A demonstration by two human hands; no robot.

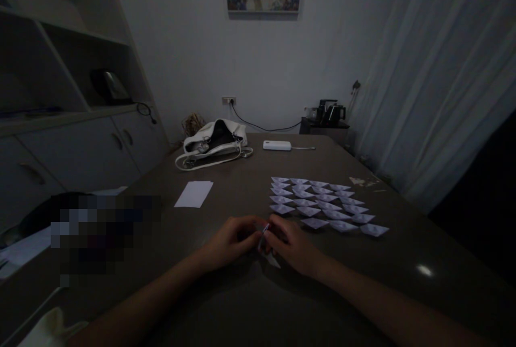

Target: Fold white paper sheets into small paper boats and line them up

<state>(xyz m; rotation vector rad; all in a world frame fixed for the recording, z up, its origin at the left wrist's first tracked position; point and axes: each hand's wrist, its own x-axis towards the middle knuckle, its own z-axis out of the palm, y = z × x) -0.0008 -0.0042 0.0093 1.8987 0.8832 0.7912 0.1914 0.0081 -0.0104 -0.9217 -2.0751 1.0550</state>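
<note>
Between my two hands, just above the table, is a small folded piece of white paper (pixel 272 259), mostly covered by my fingers. My left hand (pixel 234 239) pinches its left side with thumb and fingertips. From the other side my right hand (pixel 292 242) grips the same paper, its thumb pressed along the fold. Beyond my right hand stand several rows of folded paper boats (pixel 308 211). A small stack of white paper sheets (pixel 194 194) lies to the left, past my left hand.
A white handbag (pixel 217 143) rests at the table's far left. Near the far edge lies a white power bank (pixel 277 145) with a short cable. Paper scraps (pixel 363 181) are at the right, and a pixelated patch covers things at the left edge of the brown table (pixel 363 293).
</note>
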